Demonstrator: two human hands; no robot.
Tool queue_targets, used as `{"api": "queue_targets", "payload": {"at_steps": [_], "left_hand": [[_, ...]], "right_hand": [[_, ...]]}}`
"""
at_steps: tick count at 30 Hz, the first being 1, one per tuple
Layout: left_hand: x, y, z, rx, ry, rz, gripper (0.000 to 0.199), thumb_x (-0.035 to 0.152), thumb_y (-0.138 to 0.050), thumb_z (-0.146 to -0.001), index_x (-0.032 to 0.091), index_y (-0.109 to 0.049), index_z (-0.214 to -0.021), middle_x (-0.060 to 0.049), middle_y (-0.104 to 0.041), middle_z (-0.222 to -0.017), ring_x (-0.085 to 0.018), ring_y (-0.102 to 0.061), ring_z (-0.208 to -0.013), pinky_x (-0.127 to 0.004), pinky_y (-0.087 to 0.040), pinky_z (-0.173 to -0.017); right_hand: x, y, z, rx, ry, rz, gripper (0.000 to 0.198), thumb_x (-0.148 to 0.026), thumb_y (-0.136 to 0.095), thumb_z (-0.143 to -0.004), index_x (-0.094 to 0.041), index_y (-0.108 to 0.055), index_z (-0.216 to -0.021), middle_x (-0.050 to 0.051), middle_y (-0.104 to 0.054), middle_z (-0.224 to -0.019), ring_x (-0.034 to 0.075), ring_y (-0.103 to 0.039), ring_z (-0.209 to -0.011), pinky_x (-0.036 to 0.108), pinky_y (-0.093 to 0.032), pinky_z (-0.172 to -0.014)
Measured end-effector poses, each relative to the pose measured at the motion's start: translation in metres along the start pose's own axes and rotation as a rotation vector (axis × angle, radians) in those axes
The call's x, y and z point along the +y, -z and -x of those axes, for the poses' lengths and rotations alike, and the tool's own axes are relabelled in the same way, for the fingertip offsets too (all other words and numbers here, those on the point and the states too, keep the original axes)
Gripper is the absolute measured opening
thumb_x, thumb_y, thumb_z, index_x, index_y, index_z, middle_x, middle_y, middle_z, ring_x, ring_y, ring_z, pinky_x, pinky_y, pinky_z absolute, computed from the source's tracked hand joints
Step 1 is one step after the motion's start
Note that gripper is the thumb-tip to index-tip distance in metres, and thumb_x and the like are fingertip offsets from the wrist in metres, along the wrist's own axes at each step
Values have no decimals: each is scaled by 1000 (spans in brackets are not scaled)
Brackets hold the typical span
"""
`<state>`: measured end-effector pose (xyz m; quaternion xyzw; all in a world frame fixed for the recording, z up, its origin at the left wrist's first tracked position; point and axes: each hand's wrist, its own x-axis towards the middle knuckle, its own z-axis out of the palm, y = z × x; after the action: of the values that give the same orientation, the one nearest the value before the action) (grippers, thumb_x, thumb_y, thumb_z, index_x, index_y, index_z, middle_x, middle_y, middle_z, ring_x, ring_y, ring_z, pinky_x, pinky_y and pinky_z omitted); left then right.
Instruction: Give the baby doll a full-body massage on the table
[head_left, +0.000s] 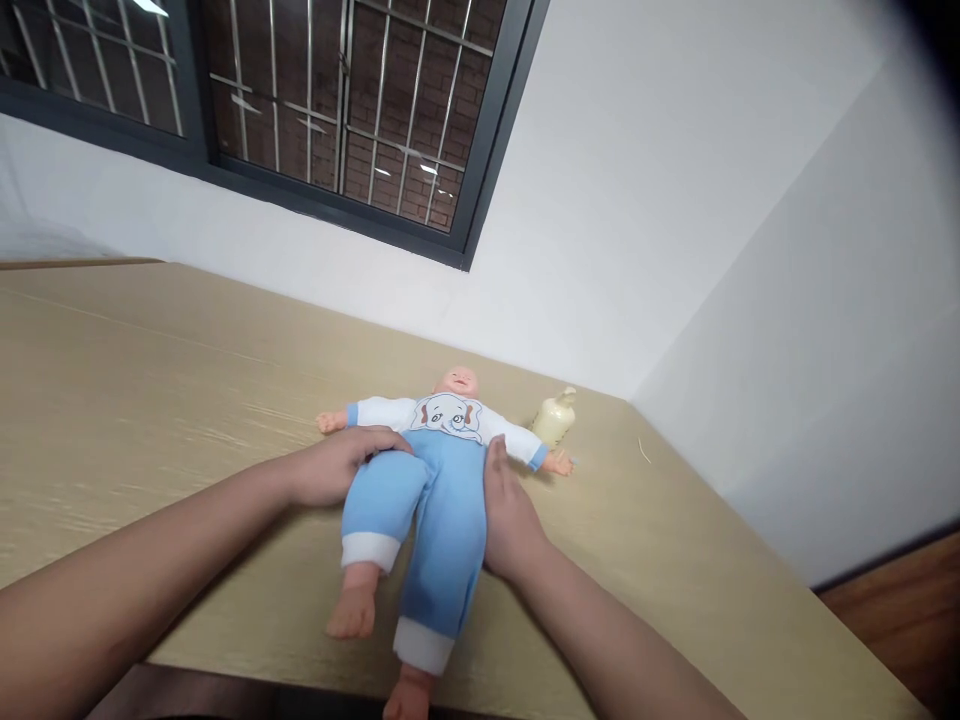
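A baby doll (442, 490) lies face up on the wooden table, head toward the wall and arms spread. It wears blue trousers with white cuffs and a white top with an elephant face on the chest. My left hand (352, 462) curls its fingers over the hip on the left side. Against the opposite hip, my right hand (510, 505) presses with its fingers together and pointing up; its thumb is hidden. Between them my hands grip the doll's waist. The bare feet point toward me, one over the table's near edge.
A feeding bottle (553, 420) with cream-coloured contents stands by the doll's hand at the right. Behind the table (187, 380) rise a white wall (600, 200) and a dark-framed window (330, 205) with metal bars. A thin pale strand (643, 450) lies near the right edge.
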<state>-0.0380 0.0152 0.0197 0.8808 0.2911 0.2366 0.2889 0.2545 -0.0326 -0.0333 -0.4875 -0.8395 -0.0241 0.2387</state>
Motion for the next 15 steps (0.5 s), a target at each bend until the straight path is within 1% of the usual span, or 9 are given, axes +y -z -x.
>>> {"api": "queue_targets", "payload": {"at_steps": [1, 2, 3, 5, 7, 8, 10, 12, 15], "left_hand": [[0, 0, 0, 0, 7, -4, 29, 31, -59, -89, 24, -67, -116, -3, -71, -118, -24, -65, -107, -34, -49, -95], [0, 1, 0, 4, 13, -14, 28, 31, -58, -89, 23, -67, -114, -3, -71, -116, -23, -65, -106, -34, -49, -93], [0, 1, 0, 8, 16, -26, 27, 32, -58, -89, 23, -67, -112, -3, -72, -114, -23, -64, -104, -33, -49, -92], [1, 1, 0, 11, 18, -41, 26, 32, -57, -88, 22, -67, -111, -3, -71, -111, -23, -64, -102, -33, -49, -91], [2, 1, 1, 2, 17, -36, 28, 33, -58, -87, 22, -66, -111, -4, -71, -112, -23, -64, -102, -32, -49, -91], [2, 2, 1, -5, 19, -31, 29, 32, -60, -86, 22, -66, -112, -4, -71, -112, -23, -64, -102, -32, -49, -91], [1, 2, 3, -22, 31, -29, 33, 32, -63, -83, 22, -64, -115, -4, -69, -114, -24, -63, -103, -32, -49, -91], [-1, 2, 5, -37, 42, -44, 40, 30, -66, -79, 23, -61, -119, -5, -66, -117, -24, -62, -105, -32, -48, -92], [-6, 0, 7, -41, 44, -87, 46, 29, -68, -78, 24, -58, -123, -6, -62, -121, -25, -59, -111, -33, -46, -96]], "right_hand": [[-4, -1, 2, 55, 67, 6, 102, -34, -65, -83, -10, -1, -159, 27, -9, -165, 42, -22, -151, 59, -34, -114], [-7, -2, 3, 97, 158, 3, 102, -35, -66, -81, -12, -5, -160, 25, -7, -166, 42, -19, -152, 60, -32, -116], [-12, -1, 4, 125, 264, -2, 98, -36, -67, -80, -16, -13, -159, 22, -12, -166, 41, -20, -151, 60, -30, -117], [-20, 3, 6, 154, 461, -13, 84, -38, -67, -78, -24, -32, -153, 17, -31, -161, 38, -30, -148, 60, -28, -118], [-27, 6, 8, 172, 583, -22, 69, -39, -65, -79, -26, -46, -144, 12, -52, -147, 33, -42, -141, 56, -29, -119], [-30, 7, 8, 181, 619, -23, 63, -39, -64, -80, -26, -50, -140, 11, -60, -139, 31, -48, -136, 54, -29, -119], [-35, 7, 8, 200, 659, -22, 52, -37, -62, -82, -25, -56, -132, 9, -67, -127, 27, -55, -128, 51, -31, -118], [-36, 7, 8, 218, 663, -31, 47, -36, -61, -83, -24, -58, -128, 9, -69, -123, 26, -58, -123, 49, -34, -117], [-35, 9, 7, 248, 649, -57, 43, -31, -61, -85, -21, -59, -126, 11, -69, -123, 26, -59, -123, 48, -40, -113]]}}
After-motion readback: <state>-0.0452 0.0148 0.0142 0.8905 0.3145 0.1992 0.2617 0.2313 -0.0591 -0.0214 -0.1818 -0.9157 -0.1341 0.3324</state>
